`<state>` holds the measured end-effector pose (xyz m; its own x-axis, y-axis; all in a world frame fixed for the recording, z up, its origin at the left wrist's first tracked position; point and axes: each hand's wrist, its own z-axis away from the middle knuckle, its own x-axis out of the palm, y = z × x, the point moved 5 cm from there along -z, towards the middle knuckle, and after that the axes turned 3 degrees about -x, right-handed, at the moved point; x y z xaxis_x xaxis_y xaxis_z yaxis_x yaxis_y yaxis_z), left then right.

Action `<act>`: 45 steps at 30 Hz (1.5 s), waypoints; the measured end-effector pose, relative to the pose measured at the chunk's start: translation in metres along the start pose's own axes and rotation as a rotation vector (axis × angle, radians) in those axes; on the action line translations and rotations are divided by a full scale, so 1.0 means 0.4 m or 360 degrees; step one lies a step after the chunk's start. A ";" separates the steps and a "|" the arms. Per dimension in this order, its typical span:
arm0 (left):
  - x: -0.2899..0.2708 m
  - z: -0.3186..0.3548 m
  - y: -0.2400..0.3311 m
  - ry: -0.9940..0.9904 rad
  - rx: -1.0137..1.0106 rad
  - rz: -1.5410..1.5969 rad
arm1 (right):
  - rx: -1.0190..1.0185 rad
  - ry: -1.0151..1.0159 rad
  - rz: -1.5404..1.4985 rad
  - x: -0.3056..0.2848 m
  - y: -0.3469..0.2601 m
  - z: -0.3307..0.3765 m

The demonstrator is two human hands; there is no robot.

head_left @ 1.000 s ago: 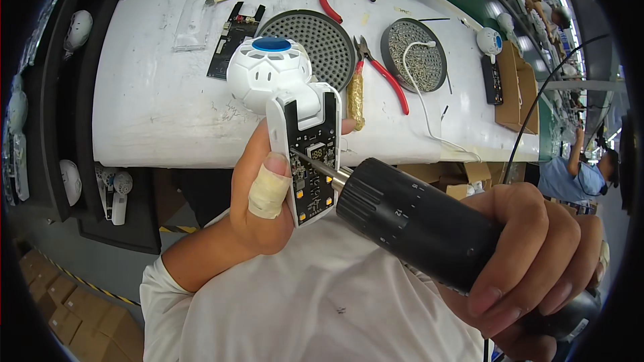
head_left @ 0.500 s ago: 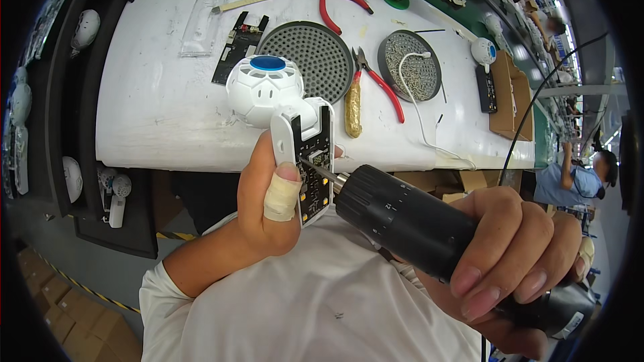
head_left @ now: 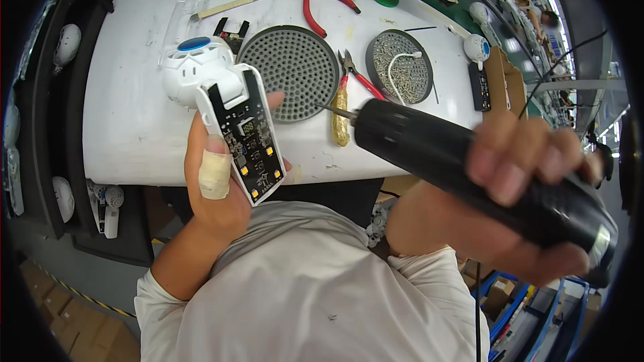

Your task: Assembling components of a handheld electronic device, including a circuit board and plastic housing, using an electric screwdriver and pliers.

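Observation:
My left hand [head_left: 225,204], a taped thumb at its front, grips a white device with a round vented head [head_left: 204,74] and blue top. Its flat handle part has a black circuit board [head_left: 251,144] exposed, facing up. In my right hand [head_left: 503,228] is a black electric screwdriver [head_left: 416,144], fingers wrapped round its body. The bit points left, apart from the board, over the near edge of a grey perforated round tray [head_left: 288,74]. Whether a screw sits on the bit is too small to tell.
A round dish of small screws [head_left: 386,60] with a white cable across it stands to the right. Red-handled pliers [head_left: 315,10], a second pair with one gold-taped handle [head_left: 341,117], and a wrapped-handle blade [head_left: 231,8] lie on the table. A cardboard box [head_left: 506,84] stands at the right edge.
The screwdriver bit has come away from the circuit board, and the right hand has moved up. My left hand has carried the device left, tilting it.

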<state>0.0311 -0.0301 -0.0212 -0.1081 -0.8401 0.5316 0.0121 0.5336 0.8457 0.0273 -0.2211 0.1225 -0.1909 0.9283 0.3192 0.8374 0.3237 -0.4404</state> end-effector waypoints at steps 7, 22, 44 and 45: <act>0.020 -0.019 -0.018 -0.0064 -0.0278 0.0016 | 0.0145 -0.0403 0.0135 -0.036 0.116 0.034; -0.006 -0.034 -0.036 -0.0148 -0.0322 -0.0707 | 0.0150 -0.0070 0.0044 -0.040 0.132 0.031; -0.086 0.016 -0.005 0.0101 0.0268 -0.0662 | -0.0252 0.0493 0.1370 -0.250 0.084 0.020; -0.076 0.018 -0.001 0.0136 0.0270 -0.0653 | -0.0203 0.0483 0.1384 -0.247 0.097 0.030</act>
<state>0.0270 -0.0041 -0.0380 0.0126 -0.9867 0.1619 -0.1788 0.1570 0.9713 0.0723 -0.2979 0.0638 0.6576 0.7414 0.1339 0.6766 -0.5029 -0.5380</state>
